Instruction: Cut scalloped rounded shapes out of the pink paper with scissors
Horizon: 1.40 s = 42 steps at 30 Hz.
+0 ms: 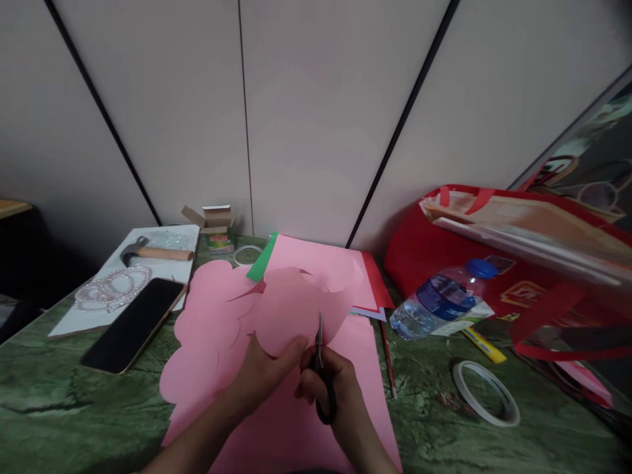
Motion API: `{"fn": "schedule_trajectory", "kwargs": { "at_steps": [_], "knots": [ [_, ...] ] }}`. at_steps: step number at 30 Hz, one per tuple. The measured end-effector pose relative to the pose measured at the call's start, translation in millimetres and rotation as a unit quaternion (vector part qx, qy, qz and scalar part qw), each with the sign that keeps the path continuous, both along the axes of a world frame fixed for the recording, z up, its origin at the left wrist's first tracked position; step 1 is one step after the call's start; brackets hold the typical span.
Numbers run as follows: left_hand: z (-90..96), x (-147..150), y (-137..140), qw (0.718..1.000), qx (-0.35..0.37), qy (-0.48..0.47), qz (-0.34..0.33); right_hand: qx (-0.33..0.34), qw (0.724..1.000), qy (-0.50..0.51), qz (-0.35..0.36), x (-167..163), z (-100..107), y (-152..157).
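Note:
My left hand (271,368) grips the lower edge of a pink paper piece (289,309), thumb on top. Wrapped round the handles of black-handled scissors (326,395), my right hand (333,378) holds them with the blades pointing away from me, at the paper's right part. A curved cut line runs near the blades. Beneath both hands lies a larger pink sheet (296,434). Several rounded pink cutouts (207,329) overlap to the left of my left hand. Behind the held piece is a stack of coloured paper (316,253) with green and red sheets showing.
On the left are a black phone (135,322), a hammer (162,253), bead strings (113,288) and an opened small box (218,234). At right stand a water bottle (439,299), a tape roll (486,394), a yellow cutter (484,343), a pencil (388,359) and a red bag (415,243).

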<state>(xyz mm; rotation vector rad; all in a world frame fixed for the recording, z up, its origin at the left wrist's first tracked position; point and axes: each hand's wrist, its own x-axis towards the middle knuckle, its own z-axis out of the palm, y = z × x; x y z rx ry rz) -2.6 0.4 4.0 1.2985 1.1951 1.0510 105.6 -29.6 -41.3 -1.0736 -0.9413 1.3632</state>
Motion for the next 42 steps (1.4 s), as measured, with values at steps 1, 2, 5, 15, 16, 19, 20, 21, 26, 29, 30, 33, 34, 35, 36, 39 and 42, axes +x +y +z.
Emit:
{"fn": "schedule_trajectory", "kwargs": {
  "at_steps": [1, 2, 5, 15, 16, 19, 20, 21, 26, 29, 30, 33, 34, 35, 36, 39, 42],
  "knots": [
    [0.0, 0, 0, 1.0, -0.001, -0.001, -0.001, -0.001, 1.0, -0.001, 0.0, 0, 0, 0],
    [0.0, 0, 0, 1.0, -0.001, -0.002, -0.002, 0.0, 1.0, -0.002, 0.003, 0, 0, 0],
    [-0.2, -1, 0, 1.0, 0.002, 0.001, -0.007, 0.007, 1.0, -0.004, 0.007, -1, 0, 0],
    [-4.9, -8, 5, 1.0, 0.008, 0.006, -0.015, 0.01, 1.0, -0.007, 0.0, -1, -5, 1],
    [-5.7, -8, 6, 1.0, 0.009, 0.0, -0.012, 0.01, 1.0, -0.007, 0.003, -1, -4, 1],
    [-7.0, -8, 6, 1.0, 0.002, -0.004, -0.013, 0.01, 1.0, -0.014, 0.01, 0, -2, 0],
    [-7.1, -8, 6, 1.0, -0.001, -0.003, -0.012, 0.009, 1.0, -0.015, 0.011, 0, -1, 0],
    [-7.3, -8, 6, 1.0, -0.002, -0.002, -0.01, 0.008, 1.0, -0.015, 0.015, 0, 0, 0],
    [-9.8, -9, 6, 1.0, 0.008, 0.002, -0.01, 0.018, 1.0, -0.006, 0.016, 0, 0, 0],
    [-12.2, -9, 7, 1.0, 0.018, 0.013, 0.001, 0.018, 1.0, -0.003, 0.018, -1, 1, -1],
    [-12.9, -8, 7, 1.0, 0.021, 0.017, 0.006, 0.018, 1.0, -0.002, 0.021, -1, 1, -2],
    [-13.7, -8, 7, 0.999, 0.033, 0.015, 0.025, 0.016, 0.999, 0.006, 0.03, -2, 2, -3],
    [-13.2, -7, 7, 0.999, 0.037, 0.011, 0.029, 0.014, 0.999, 0.009, 0.033, -2, 2, -3],
    [-12.1, -7, 7, 0.999, 0.035, 0.008, 0.032, 0.011, 0.999, 0.013, 0.034, -2, 1, -3],
    [-10.5, -6, 6, 0.999, 0.027, 0.007, 0.032, 0.007, 0.999, 0.015, 0.035, -3, 1, -3],
    [-3.6, -3, 3, 0.999, -0.019, 0.011, 0.047, -0.003, 0.999, 0.011, 0.03, -4, -1, -2],
    [2.8, 0, 1, 0.997, -0.034, 0.007, 0.075, -0.015, 1.0, 0.004, 0.024, -4, -2, 0]
  ]
}}
